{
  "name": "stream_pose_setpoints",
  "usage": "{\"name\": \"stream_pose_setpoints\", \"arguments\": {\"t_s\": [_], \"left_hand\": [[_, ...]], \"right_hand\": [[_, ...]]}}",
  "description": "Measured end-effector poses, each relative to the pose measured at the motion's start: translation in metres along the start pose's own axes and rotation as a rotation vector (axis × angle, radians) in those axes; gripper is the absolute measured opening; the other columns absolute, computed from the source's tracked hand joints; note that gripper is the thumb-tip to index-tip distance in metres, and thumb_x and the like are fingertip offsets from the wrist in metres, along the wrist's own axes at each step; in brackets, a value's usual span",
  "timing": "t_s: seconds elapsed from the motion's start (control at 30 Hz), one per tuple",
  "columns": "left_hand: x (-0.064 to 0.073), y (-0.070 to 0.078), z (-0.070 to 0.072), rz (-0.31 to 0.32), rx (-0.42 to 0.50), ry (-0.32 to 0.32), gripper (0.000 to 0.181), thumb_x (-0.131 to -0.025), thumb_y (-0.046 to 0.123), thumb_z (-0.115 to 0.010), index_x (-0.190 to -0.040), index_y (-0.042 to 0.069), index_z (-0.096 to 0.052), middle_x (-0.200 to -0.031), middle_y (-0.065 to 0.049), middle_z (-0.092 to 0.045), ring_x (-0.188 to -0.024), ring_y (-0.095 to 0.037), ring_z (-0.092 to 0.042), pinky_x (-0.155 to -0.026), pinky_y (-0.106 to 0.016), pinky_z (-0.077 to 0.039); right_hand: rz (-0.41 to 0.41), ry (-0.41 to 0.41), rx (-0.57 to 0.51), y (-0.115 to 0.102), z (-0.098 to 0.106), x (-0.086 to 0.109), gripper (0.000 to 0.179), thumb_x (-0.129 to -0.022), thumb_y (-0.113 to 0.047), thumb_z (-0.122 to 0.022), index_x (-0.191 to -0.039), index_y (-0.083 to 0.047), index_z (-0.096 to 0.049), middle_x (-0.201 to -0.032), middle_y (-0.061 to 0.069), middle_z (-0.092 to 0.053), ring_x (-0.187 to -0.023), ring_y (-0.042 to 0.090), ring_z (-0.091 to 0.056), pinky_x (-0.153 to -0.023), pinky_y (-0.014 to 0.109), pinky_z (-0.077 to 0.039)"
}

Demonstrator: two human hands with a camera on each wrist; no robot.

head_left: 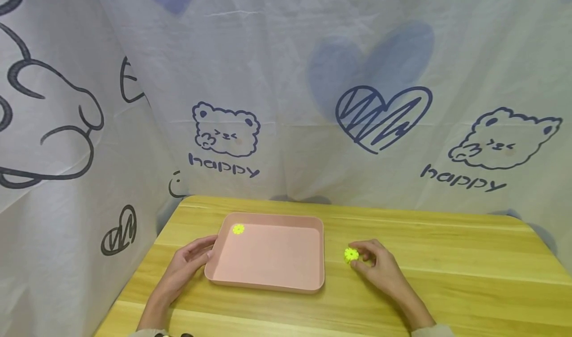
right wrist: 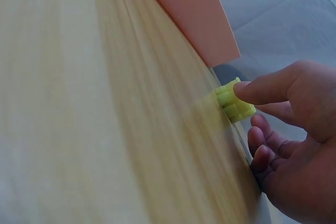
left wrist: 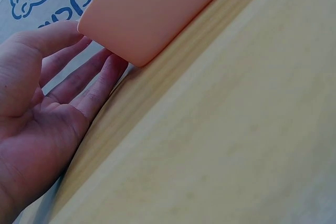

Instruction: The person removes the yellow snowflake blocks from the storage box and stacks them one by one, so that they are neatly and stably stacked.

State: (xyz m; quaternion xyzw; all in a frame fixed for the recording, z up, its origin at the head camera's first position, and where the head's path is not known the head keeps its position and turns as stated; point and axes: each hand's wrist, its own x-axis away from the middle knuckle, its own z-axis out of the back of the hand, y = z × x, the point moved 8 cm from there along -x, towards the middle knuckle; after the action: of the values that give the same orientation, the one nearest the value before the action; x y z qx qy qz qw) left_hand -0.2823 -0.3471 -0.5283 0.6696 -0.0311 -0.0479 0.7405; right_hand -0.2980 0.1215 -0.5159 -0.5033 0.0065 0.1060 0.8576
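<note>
A shallow pink tray sits on the wooden table. At its left end my left hand holds it, thumb at the rim and fingers along the outer wall. Inside the tray's far left corner lies a bright yellow flower-shaped piece. My right hand, to the right of the tray, pinches another yellow flower-shaped piece between thumb and index finger. From the right wrist view this piece looks thick, with rounded lobes on its side. The other fingers of that hand are bent beneath it.
The wooden table extends to the right and toward the front. A white curtain with blue hearts, bears and "happy" lettering hangs behind the table and along its left side.
</note>
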Motion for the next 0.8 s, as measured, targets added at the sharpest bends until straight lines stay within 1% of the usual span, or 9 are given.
{"name": "stream_pose_setpoints", "arguments": {"t_s": [0.33, 0.57, 0.8], "left_hand": [[-0.0004, 0.0003, -0.0002, -0.015, 0.004, -0.005, 0.049, -0.103, 0.014, -0.065, -0.147, -0.002, -0.051, -0.151, -0.021, -0.05, -0.127, -0.009, -0.059, -0.104, -0.024, -0.05], [-0.0013, -0.0004, 0.0011, -0.008, 0.002, 0.008, 0.049, -0.102, 0.014, -0.065, -0.146, -0.002, -0.051, -0.15, -0.02, -0.052, -0.127, -0.008, -0.059, -0.104, -0.024, -0.05], [-0.0007, -0.0001, 0.0003, -0.012, 0.009, -0.001, 0.049, -0.102, 0.013, -0.065, -0.146, -0.003, -0.051, -0.15, -0.02, -0.051, -0.127, -0.009, -0.059, -0.103, -0.024, -0.05]], "right_hand": [[-0.002, 0.006, -0.022, 0.0014, 0.0004, 0.0003, 0.039, -0.085, -0.006, -0.082, -0.123, -0.007, -0.072, -0.105, 0.007, -0.061, -0.09, 0.021, -0.055, -0.073, 0.024, -0.048], [0.0, 0.006, -0.022, 0.0019, 0.0012, 0.0004, 0.038, -0.086, -0.008, -0.082, -0.122, -0.007, -0.072, -0.105, 0.006, -0.061, -0.091, 0.021, -0.054, -0.073, 0.025, -0.048], [0.006, 0.004, -0.021, 0.0018, 0.0007, 0.0, 0.037, -0.086, -0.008, -0.082, -0.122, -0.007, -0.072, -0.104, 0.006, -0.06, -0.09, 0.021, -0.054, -0.072, 0.025, -0.048]]}}
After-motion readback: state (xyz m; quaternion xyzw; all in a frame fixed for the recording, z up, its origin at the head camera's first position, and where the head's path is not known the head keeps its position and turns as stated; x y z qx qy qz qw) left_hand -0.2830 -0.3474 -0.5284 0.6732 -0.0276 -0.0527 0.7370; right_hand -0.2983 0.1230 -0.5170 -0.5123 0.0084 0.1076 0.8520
